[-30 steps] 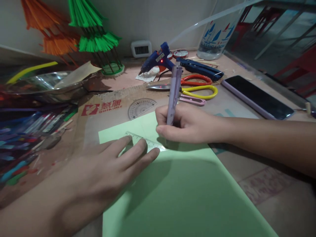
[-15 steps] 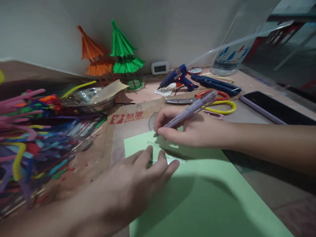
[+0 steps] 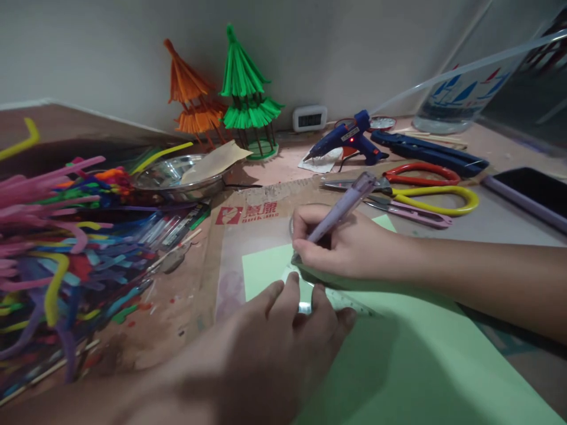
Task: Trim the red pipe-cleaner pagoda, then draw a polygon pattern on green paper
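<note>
A light green paper sheet lies on the cardboard-covered table. My left hand presses flat on a clear plastic ruler that rests on the sheet's upper part. My right hand grips a lilac pen, its tip down on the paper at the ruler's edge. The pen leans up and to the right. Most of the ruler is hidden under my fingers.
A pile of coloured pipe cleaners fills the left. Behind are a metal bowl, orange and green paper trees, a blue glue gun, scissors, a phone and a plastic cup.
The view has shifted left and nearer to the table. My right hand has tilted the pen from upright to slanting and set its tip at the ruler. My left hand stays on the ruler.
</note>
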Available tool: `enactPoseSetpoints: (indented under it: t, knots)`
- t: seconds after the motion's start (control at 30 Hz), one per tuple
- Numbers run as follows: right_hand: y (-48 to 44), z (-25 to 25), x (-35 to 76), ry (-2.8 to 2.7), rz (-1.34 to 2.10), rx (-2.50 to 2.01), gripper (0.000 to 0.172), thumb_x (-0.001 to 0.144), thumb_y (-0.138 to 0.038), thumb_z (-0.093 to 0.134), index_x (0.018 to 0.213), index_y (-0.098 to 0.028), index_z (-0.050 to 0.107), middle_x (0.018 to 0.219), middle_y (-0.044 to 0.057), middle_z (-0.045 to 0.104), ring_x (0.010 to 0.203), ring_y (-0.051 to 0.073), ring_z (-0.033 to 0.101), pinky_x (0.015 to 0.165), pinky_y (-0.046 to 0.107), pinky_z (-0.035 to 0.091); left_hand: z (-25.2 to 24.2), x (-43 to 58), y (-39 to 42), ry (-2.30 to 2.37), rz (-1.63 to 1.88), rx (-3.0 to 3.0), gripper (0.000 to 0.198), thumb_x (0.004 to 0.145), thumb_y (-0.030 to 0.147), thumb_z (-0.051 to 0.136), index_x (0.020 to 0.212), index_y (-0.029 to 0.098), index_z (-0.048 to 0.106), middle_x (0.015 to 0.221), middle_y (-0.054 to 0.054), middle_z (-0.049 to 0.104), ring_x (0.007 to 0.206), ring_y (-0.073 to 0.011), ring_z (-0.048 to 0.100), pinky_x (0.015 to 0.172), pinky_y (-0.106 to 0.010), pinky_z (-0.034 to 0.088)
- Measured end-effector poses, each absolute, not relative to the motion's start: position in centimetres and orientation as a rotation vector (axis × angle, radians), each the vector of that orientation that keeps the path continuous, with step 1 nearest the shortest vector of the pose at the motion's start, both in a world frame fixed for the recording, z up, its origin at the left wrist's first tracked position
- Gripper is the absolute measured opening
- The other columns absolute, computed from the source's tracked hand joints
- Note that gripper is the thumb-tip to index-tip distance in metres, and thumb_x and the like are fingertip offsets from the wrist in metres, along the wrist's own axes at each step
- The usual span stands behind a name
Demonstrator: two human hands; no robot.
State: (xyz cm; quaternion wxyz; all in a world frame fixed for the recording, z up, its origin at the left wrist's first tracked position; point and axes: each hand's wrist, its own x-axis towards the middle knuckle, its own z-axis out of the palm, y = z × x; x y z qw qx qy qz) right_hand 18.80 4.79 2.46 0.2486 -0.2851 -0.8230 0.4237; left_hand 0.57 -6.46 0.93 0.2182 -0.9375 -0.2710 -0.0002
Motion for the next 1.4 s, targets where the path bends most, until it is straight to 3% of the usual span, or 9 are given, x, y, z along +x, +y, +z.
enactPoseSetpoints:
  t: [0.3, 0.4, 0.67, 0.93, 1.13, 1.23, 1.4]
  knots:
    - [5.0, 2.4, 18.6, -2.239, 1.133, -0.773, 0.014, 0.083, -0.014, 0.056, 0.073, -0.022, 0.05, 0.064, -0.006, 0.051, 0.057, 0.01, 0.047, 0.051, 0.022, 0.037, 0.7, 0.9, -6.5, -0.795, -0.046, -2.605, 0.047, 0.107, 0.02, 0.04, 0.149, 0.028, 0.058, 0.126, -0.002, 0.07, 0.1, -0.024, 0.068, 0.079, -0.039, 0.052]
    - [4.9, 2.5, 18.6, -2.238, 1.138, -0.775, 0.014, 0.083, -0.014, 0.056, 0.073, -0.022, 0.051, 0.064, -0.006, 0.052, 0.057, 0.01, 0.047, 0.051, 0.022, 0.037, 0.8, 0.9, -6.6, -0.802, -0.048, -2.592, 0.047, 0.106, 0.022, 0.043, 0.15, 0.03, 0.058, 0.123, -0.002, 0.07, 0.098, -0.0244, 0.067, 0.075, -0.039, 0.05]
    - [4.9, 2.5, 18.6, -2.234, 1.133, -0.781, 0.014, 0.082, -0.014, 0.057, 0.073, -0.022, 0.051, 0.063, -0.006, 0.052, 0.056, 0.01, 0.047, 0.052, 0.023, 0.037, 1.2, 0.6, -6.4, -0.776, -0.023, -2.618, 0.046, 0.107, 0.026, 0.043, 0.151, 0.031, 0.058, 0.128, -0.001, 0.069, 0.103, -0.0247, 0.067, 0.082, -0.039, 0.049]
    - [4.9, 2.2, 18.5, -2.231, 1.121, -0.776, 0.013, 0.081, -0.014, 0.057, 0.072, -0.022, 0.052, 0.062, -0.007, 0.051, 0.055, 0.009, 0.047, 0.052, 0.023, 0.037, 0.4, 0.6, -6.8, -0.801, -0.1, -2.589, 0.049, 0.108, 0.021, 0.035, 0.152, 0.03, 0.056, 0.128, -0.002, 0.067, 0.1, -0.0268, 0.064, 0.077, -0.043, 0.043]
    - [5.2, 2.4, 18.7, -2.181, 1.178, -0.81, 0.014, 0.08, -0.012, 0.059, 0.072, -0.021, 0.053, 0.062, -0.006, 0.054, 0.057, 0.01, 0.05, 0.052, 0.022, 0.037, 0.5, 0.5, -6.8, -0.786, -0.002, -2.618, 0.05, 0.108, 0.023, 0.037, 0.155, 0.029, 0.051, 0.131, -0.003, 0.067, 0.109, -0.027, 0.066, 0.086, -0.042, 0.049]
    - [5.4, 2.5, 18.7, -2.044, 1.318, -0.855, 0.014, 0.084, -0.014, 0.059, 0.075, -0.021, 0.052, 0.059, -0.007, 0.056, 0.052, 0.009, 0.049, 0.051, 0.022, 0.038, 0.8, 0.4, -7.2, -0.752, -0.01, -2.579, 0.048, 0.107, 0.021, 0.037, 0.152, 0.022, 0.053, 0.128, -0.006, 0.069, 0.113, -0.0297, 0.066, 0.089, -0.045, 0.05]
    - [5.8, 2.1, 18.8, -1.972, 1.282, -0.798, 0.013, 0.095, -0.025, 0.057, 0.084, -0.02, 0.056, 0.061, -0.006, 0.058, 0.047, 0.008, 0.045, 0.049, 0.022, 0.037, 2.2, 0.0, -7.3, -0.808, 0.004, -2.673, 0.041, 0.099, 0.017, 0.049, 0.139, 0.019, 0.059, 0.099, -0.004, 0.072, 0.069, -0.0244, 0.066, 0.056, -0.042, 0.047]
